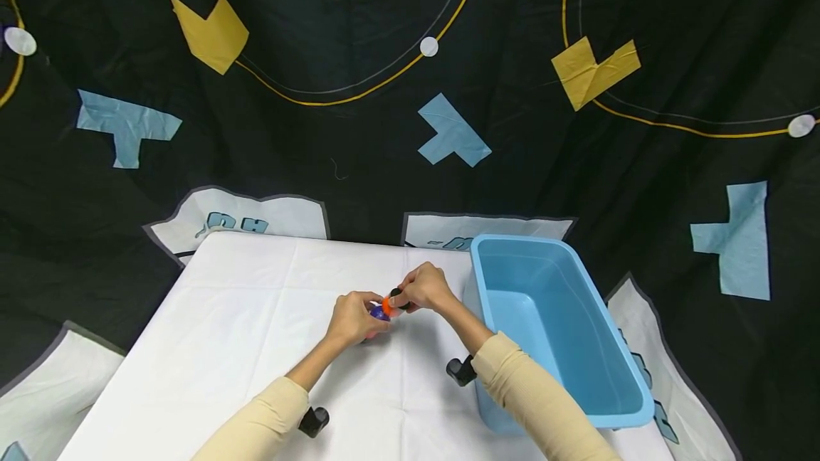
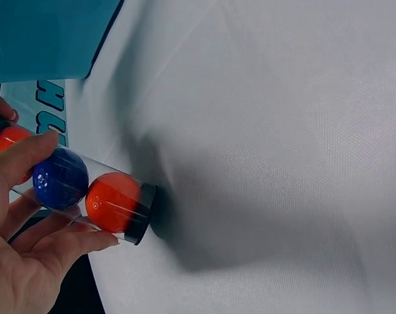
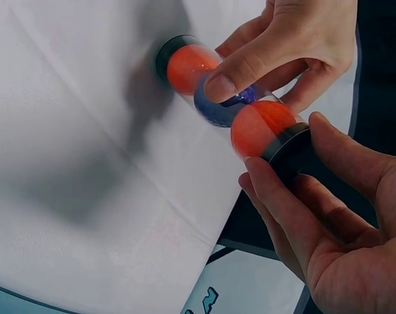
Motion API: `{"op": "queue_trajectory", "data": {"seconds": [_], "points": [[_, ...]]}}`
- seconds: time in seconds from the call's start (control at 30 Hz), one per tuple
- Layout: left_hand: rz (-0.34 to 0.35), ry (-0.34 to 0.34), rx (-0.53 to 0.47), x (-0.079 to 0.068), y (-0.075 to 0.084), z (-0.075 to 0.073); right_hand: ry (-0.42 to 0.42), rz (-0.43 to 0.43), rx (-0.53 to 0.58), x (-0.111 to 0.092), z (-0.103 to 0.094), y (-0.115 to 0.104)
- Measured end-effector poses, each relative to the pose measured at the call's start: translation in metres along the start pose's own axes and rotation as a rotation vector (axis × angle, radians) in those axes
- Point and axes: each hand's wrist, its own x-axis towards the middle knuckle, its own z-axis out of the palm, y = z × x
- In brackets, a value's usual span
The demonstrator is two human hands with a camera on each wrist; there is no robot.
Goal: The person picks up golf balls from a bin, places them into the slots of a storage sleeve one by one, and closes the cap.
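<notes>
A clear plastic tube (image 2: 89, 171) holds three balls in a row: an orange ball (image 2: 112, 201), a dark blue ball (image 2: 60, 178) and a second orange ball (image 3: 263, 127). Each end has a black cap. My left hand (image 1: 351, 315) grips the tube round its middle, thumb across the blue ball. At the upper end in the head view, my right hand (image 1: 424, 289) pinches one black cap (image 3: 292, 154) between thumb and fingers. The other black cap (image 2: 142, 214) points away, free of both hands. The tube is tilted over the white table (image 1: 250, 347).
A light blue plastic bin (image 1: 477, 290) stands on the right side of the table, close to my right forearm. Behind the table hangs a black cloth (image 1: 359, 162) with taped blue and yellow shapes. Black wrist mounts (image 1: 461, 371) stick out beside both sleeves.
</notes>
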Motion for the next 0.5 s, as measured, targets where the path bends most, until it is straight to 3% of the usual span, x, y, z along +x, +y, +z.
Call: {"op": "queue_trajectory", "data": {"seconds": [0.5], "points": [[0.008, -0.012, 0.009, -0.0005, -0.0008, -0.0009, -0.024, -0.025, -0.011, 0.0022, -0.0026, 0.0024]]}}
